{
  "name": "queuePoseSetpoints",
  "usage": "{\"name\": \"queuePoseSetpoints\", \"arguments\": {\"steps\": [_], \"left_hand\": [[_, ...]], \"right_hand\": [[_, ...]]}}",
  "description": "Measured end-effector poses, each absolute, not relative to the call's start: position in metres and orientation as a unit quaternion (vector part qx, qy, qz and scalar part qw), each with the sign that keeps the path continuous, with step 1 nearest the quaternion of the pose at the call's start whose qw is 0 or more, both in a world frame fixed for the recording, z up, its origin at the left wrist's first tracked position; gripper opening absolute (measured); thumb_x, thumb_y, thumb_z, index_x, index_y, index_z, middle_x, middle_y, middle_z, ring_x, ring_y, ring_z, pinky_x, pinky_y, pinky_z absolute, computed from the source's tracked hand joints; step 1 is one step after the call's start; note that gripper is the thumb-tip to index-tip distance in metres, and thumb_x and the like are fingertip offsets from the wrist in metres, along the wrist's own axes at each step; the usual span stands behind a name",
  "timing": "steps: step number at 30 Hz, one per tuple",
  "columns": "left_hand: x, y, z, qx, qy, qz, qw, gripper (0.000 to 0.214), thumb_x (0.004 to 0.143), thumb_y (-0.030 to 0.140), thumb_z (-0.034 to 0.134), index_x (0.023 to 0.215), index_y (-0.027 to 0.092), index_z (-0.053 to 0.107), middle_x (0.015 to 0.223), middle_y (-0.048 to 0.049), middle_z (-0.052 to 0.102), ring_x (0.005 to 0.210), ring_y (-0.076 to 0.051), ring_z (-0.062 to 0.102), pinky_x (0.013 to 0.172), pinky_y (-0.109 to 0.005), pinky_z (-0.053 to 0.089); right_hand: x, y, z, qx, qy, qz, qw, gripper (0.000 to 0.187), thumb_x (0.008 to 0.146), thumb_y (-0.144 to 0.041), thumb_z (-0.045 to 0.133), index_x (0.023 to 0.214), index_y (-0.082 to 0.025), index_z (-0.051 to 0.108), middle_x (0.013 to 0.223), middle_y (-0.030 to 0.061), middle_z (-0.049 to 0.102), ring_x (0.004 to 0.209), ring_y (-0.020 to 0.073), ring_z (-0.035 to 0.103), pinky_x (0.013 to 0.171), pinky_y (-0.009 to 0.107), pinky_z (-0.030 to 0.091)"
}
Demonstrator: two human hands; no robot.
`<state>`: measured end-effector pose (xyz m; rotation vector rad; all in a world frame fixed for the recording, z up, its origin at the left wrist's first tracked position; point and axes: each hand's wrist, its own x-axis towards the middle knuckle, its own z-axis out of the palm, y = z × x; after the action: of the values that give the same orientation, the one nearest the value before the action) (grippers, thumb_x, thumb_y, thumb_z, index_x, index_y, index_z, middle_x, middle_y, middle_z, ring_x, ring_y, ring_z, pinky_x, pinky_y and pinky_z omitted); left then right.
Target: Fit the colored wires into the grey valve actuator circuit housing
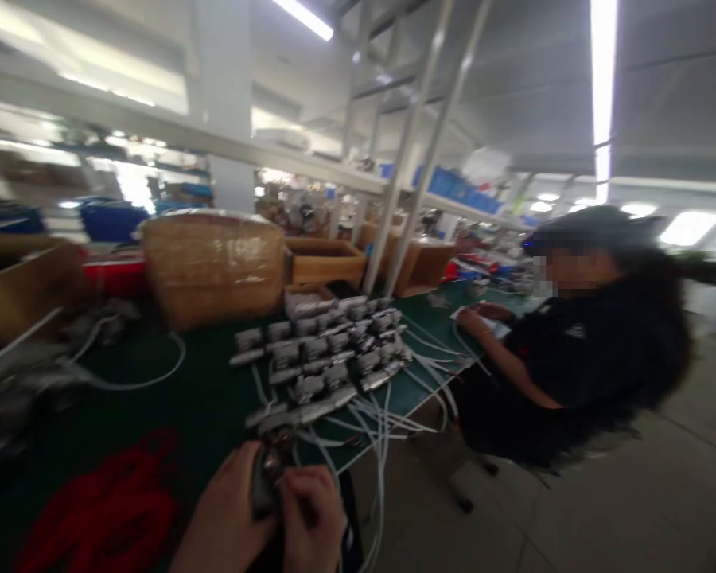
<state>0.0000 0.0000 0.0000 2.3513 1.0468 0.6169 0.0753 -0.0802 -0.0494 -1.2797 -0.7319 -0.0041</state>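
Low in the picture, my left hand (227,517) and my right hand (313,509) are closed together around a small dark metal part (266,477) with a round end. The fingers of both hands wrap it. Just beyond them, on the green table (203,398), lies a pile of several grey metal parts (328,350) with white cables (375,422) trailing over the table's edge. The picture is blurred by motion.
A co-worker in dark clothes and a cap (578,342) sits at the right end of the table, hands on it. A wrapped brown box (212,267) and cardboard boxes (325,259) stand at the back. Red cloth (107,509) lies at the near left. A metal rack (406,159) rises overhead.
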Motion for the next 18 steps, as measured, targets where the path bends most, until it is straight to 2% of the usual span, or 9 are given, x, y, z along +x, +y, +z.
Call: {"name": "queuePoseSetpoints", "arguments": {"steps": [2,5,12,18], "left_hand": [[-0.008,-0.006,0.0,0.861,0.398,0.179,0.262,0.029,0.076,0.0,0.068,0.092,0.019,0.052,0.094,-0.0064,0.064,0.095,-0.028,0.065,0.085,-0.04,0.056],[-0.004,-0.008,0.006,0.847,0.427,0.144,0.281,0.038,0.07,0.003,0.072,0.091,0.022,0.045,0.091,-0.0045,0.061,0.094,-0.028,0.063,0.084,-0.038,0.054],[-0.001,-0.01,0.017,0.832,0.44,0.105,0.321,0.044,0.064,0.007,0.072,0.093,0.023,0.042,0.095,-0.0066,0.06,0.096,-0.03,0.061,0.084,-0.04,0.053],[0.001,-0.009,0.023,0.836,0.428,0.079,0.333,0.04,0.066,0.01,0.07,0.092,0.022,0.043,0.093,-0.0068,0.061,0.096,-0.031,0.062,0.085,-0.041,0.053]], "right_hand": [[0.078,-0.083,-0.059,-0.575,-0.329,0.061,0.746,0.011,0.087,-0.024,0.075,0.077,-0.022,0.078,0.08,0.0025,0.073,0.077,0.0149,0.071,0.068,0.024,0.058],[0.083,-0.086,-0.066,-0.572,-0.299,0.129,0.752,0.002,0.083,-0.023,0.079,0.082,-0.022,0.08,0.085,0.003,0.074,0.083,0.0152,0.07,0.075,0.026,0.057],[0.083,-0.092,-0.062,-0.566,-0.229,0.199,0.767,0.007,0.08,-0.026,0.082,0.085,-0.021,0.08,0.091,0.0034,0.073,0.086,0.0166,0.068,0.081,0.032,0.055],[0.082,-0.091,-0.054,-0.557,-0.163,0.227,0.782,0.012,0.074,-0.027,0.086,0.084,-0.023,0.081,0.088,0.0007,0.074,0.084,0.0146,0.069,0.08,0.03,0.055]]}}
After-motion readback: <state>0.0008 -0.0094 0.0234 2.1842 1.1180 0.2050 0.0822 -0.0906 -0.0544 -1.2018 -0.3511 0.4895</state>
